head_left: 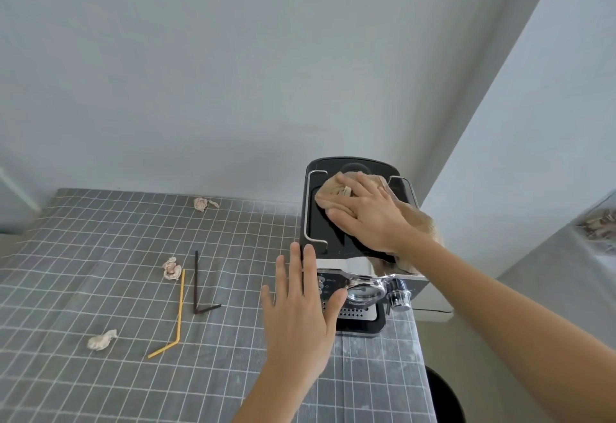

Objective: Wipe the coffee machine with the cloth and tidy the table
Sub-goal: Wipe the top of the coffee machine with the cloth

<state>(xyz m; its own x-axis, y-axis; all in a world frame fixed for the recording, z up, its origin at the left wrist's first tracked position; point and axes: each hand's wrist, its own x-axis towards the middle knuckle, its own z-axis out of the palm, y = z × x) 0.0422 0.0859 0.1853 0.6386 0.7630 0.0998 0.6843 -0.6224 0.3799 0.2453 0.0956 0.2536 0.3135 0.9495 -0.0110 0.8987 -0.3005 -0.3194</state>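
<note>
Tan cloth (328, 195) lies diagonally atop coffee machine (319, 222); right hand (370, 216) presses.

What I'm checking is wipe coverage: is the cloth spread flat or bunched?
Bunched: the cloth lies crumpled in folds under the right hand atop the coffee machine.

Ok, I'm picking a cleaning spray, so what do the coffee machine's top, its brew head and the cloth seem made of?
Coffee machine top: probably black plastic, satin finish, showing only dull, soft reflections. Brew head: polished metal or chrome plating, judging by mirror-bright highlights. Cloth: soft beige fabric, matte; it creases and bunches under the right hand.
</note>
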